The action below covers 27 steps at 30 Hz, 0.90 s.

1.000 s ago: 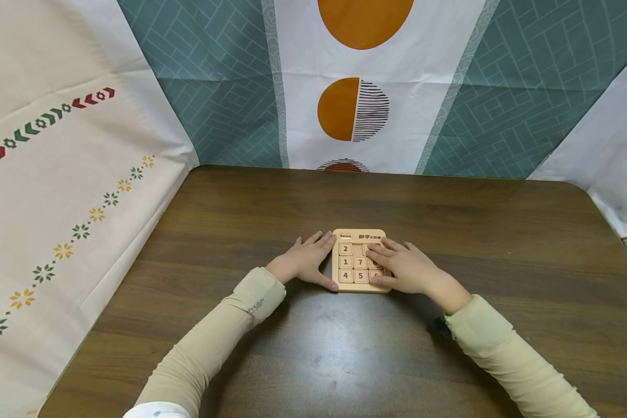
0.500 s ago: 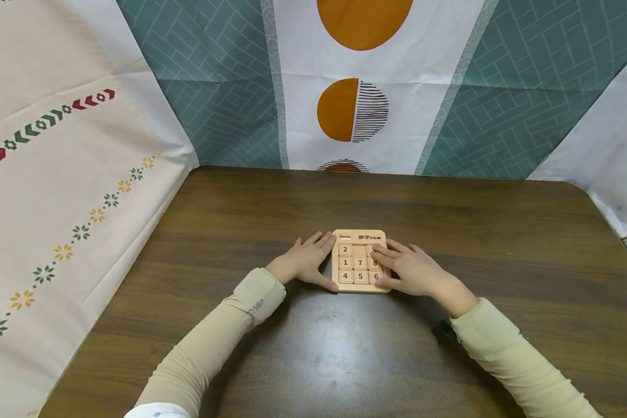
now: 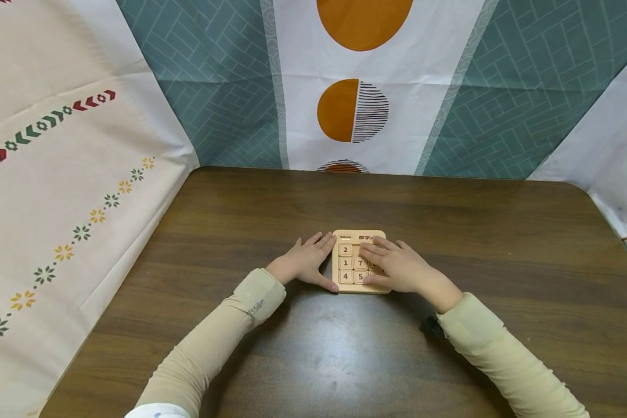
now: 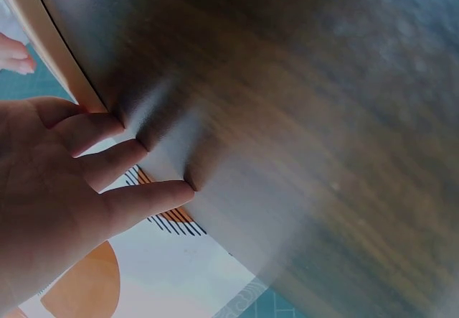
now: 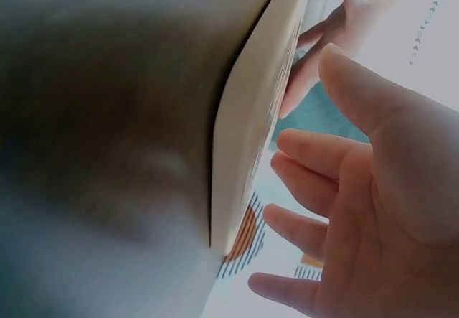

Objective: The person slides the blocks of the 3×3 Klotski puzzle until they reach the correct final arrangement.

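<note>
A light wooden number-slide puzzle [image 3: 360,288] lies flat on the table, its numbered square tiles set in a frame. The 2, 1, 7, 4 and 5 show in the head view; the right column is mostly hidden under my right hand [image 3: 404,271]. That hand reaches in from the right, fingers extended over the upper and right tiles, thumb near the bottom row. In the right wrist view its fingers [image 5: 308,181] stand just above the puzzle's face. My left hand [image 3: 305,260] rests at the puzzle's left edge, fingers spread, index finger and thumb against the frame.
The brown wooden table [image 3: 251,203] spreads around the puzzle. Behind it hangs a teal and white cloth [image 3: 303,116] with orange circles, and a cream patterned cloth [image 3: 47,215] borders the left side. A small dark object [image 3: 432,327] shows beside the right cuff.
The right hand first shifts slightly right, uncovering the 8 and 6 tiles, then moves back left over the puzzle and covers more of the top row. The left hand stays put.
</note>
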### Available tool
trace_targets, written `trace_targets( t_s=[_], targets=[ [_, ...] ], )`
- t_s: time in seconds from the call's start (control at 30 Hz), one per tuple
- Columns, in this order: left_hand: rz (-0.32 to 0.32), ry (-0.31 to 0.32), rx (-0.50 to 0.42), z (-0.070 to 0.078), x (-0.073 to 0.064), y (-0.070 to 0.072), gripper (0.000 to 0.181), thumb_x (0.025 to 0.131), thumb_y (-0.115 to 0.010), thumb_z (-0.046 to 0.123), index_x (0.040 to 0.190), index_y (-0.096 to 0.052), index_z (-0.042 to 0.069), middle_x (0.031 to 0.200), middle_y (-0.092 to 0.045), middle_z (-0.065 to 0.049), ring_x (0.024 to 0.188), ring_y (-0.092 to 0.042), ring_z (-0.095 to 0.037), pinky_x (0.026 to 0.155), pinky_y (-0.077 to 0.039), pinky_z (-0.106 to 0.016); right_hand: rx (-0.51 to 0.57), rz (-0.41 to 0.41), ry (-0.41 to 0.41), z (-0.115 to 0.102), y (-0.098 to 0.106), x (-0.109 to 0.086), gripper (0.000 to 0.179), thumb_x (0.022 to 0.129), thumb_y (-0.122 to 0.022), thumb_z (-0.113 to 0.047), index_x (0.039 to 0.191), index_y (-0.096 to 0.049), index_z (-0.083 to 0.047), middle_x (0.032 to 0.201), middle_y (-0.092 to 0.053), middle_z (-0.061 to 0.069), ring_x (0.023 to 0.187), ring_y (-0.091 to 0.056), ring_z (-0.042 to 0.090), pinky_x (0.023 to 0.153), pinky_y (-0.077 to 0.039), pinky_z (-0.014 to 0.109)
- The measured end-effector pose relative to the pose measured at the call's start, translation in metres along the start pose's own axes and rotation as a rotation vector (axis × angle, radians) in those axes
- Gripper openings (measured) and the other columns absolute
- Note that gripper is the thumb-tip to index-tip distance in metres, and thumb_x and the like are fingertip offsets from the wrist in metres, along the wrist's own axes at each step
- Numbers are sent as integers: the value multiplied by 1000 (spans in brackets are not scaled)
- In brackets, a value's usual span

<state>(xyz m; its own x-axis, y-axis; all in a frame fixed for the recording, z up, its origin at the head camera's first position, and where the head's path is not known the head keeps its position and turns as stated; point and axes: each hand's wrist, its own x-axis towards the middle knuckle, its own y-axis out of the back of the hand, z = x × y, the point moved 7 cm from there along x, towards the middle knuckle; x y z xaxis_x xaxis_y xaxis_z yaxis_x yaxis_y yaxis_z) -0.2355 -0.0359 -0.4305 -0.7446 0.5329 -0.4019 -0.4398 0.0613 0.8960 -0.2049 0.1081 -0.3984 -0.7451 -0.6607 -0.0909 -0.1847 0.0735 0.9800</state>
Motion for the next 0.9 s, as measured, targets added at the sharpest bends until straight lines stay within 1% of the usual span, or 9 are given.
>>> trace_targets(
  t_s=[0.23,0.43,0.5,0.7,0.9],
  targets=[
    [-6,6,-12,0,-1,-1,115,68,-62,68,147,-4,8,152,-3,-6,138,-3,-26,103,-14,-57,-1,-32,28,-11,-4,12,63,89,-53,-46,137,-42,-8,142,-37,7,132,-26,32,97,-24,60],
    [-6,3,-17,0,-1,-1,115,68,-63,67,147,-4,8,152,-3,-6,138,-2,-26,103,-13,-57,13,-45,33,-16,-6,18,64,88,-53,-48,138,-42,-9,143,-36,6,133,-24,32,98,-23,61],
    [-5,1,-17,-1,-1,-1,115,68,-63,67,147,-4,9,152,-3,-6,138,-2,-26,103,-13,-57,2,-50,35,-17,-7,20,64,88,-52,-48,138,-41,-10,143,-36,6,133,-24,32,98,-22,60],
    [-1,-4,-19,-1,-1,-2,114,68,-63,67,147,-4,9,152,-3,-6,138,-3,-26,103,-13,-57,-20,-66,33,-18,-9,23,64,89,-50,-49,139,-40,-10,144,-34,5,134,-23,31,99,-22,60],
    [-4,-1,-19,0,-1,0,114,68,-63,67,147,-5,8,152,-4,-6,138,-3,-26,103,-14,-57,-15,-83,30,-18,-9,22,64,89,-50,-49,139,-39,-10,144,-33,5,134,-23,31,99,-22,60]
  ],
)
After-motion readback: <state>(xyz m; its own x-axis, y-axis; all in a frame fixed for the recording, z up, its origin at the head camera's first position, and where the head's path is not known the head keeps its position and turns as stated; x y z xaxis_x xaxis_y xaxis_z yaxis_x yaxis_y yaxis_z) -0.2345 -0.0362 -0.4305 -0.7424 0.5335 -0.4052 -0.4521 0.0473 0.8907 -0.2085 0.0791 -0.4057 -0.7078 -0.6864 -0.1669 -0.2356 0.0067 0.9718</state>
